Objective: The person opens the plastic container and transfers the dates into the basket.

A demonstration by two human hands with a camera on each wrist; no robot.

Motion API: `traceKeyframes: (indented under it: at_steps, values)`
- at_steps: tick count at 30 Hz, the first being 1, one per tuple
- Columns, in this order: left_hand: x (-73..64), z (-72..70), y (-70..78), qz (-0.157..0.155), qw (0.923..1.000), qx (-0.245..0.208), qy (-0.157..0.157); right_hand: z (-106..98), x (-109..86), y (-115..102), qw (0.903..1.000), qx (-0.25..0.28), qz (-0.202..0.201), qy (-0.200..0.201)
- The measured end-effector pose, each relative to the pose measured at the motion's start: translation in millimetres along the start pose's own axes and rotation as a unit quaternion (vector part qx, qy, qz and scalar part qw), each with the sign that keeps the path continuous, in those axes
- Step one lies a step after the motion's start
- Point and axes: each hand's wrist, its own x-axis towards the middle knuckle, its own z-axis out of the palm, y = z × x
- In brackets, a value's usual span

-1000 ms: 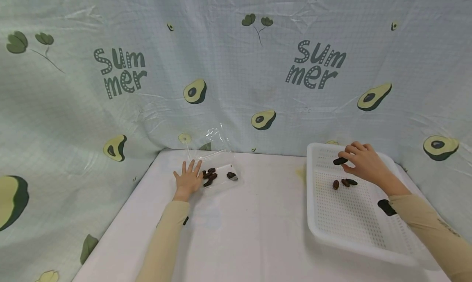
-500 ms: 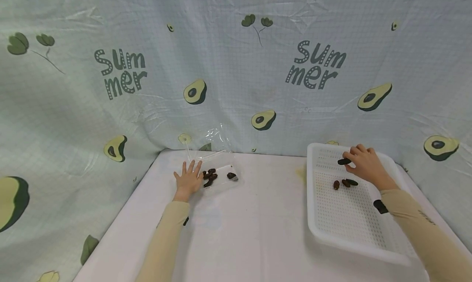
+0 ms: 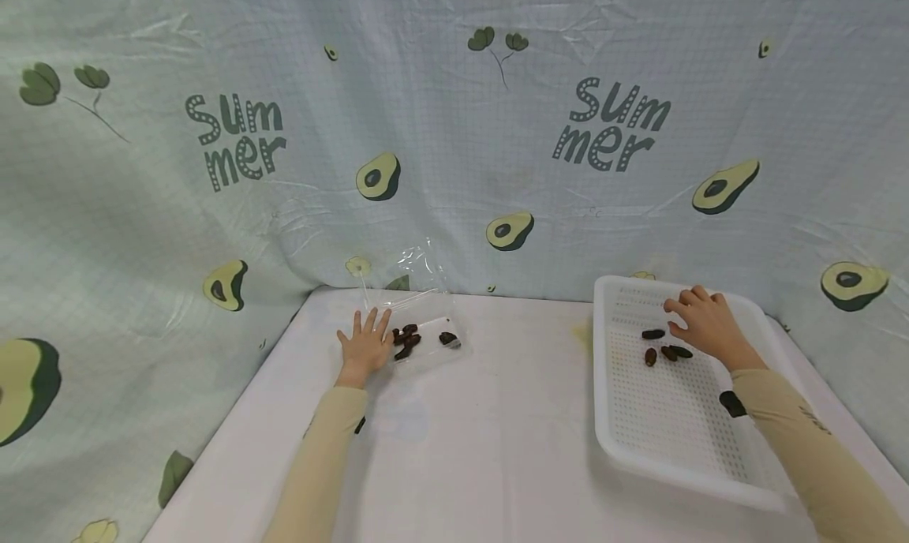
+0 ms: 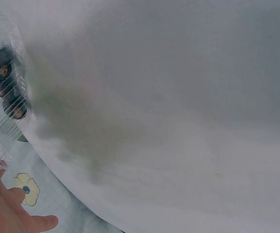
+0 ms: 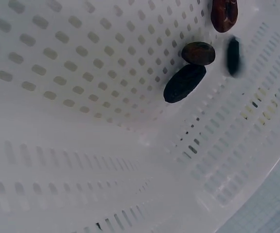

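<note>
My left hand (image 3: 364, 350) rests with spread fingers at the left side of a clear plastic clamshell box (image 3: 433, 359). Several brown dates (image 3: 408, 340) lie in a cluster inside the box, and a darker clump (image 3: 449, 339) sits apart at its right. Over the white perforated basket (image 3: 600, 401), my right hand (image 3: 712, 334) has its thumb and fingers parted, with nothing between them. Just left of those fingertips is a dark date (image 3: 653, 334), blurred in the right wrist view. Two reddish-brown dates (image 5: 198, 53) and another dark date (image 5: 184, 83) lie close by in the basket.
A white-covered table (image 3: 490, 448) spans the space between box and basket. Behind it hangs a pale curtain (image 3: 440, 117) printed with avocados and lettering. The box's transparent lid (image 3: 419, 267) stands raised against the curtain.
The right hand has let go of the dark date, which has dropped lower into the basket. That hand has shifted slightly right and down. The left hand stays in place.
</note>
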Motion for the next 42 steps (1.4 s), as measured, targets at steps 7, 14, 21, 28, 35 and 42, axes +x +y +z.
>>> traceKeyframes:
  at_steps: [7,14,21,28,35,42]
  values:
    - [1.4,0.5,-0.2,-0.001,1.0,0.003,-0.002,0.4,-2.3,2.8,1.0,0.003,-0.006,0.003]
    - [1.0,0.5,0.6,-0.005,1.0,0.0,-0.003,0.1,-4.1,4.7,0.9999,0.009,-0.004,0.001]
    - [0.8,0.6,0.4,-0.008,1.0,0.003,0.0,-0.3,-4.5,2.2,0.9997,0.016,-0.006,0.015]
    - [0.9,0.1,0.2,-0.01,0.9999,-0.002,-0.005,-5.8,-0.5,-3.9,0.999,0.027,-0.017,0.031]
    - [0.0,-0.1,-0.7,-0.01,0.9999,-0.003,0.0,-16.5,12.6,-17.4,0.9966,0.046,-0.044,0.052]
    - [-0.4,1.1,-0.2,-0.007,1.0,-0.003,0.0,-27.7,31.8,-41.2,0.9887,0.074,-0.092,0.092]
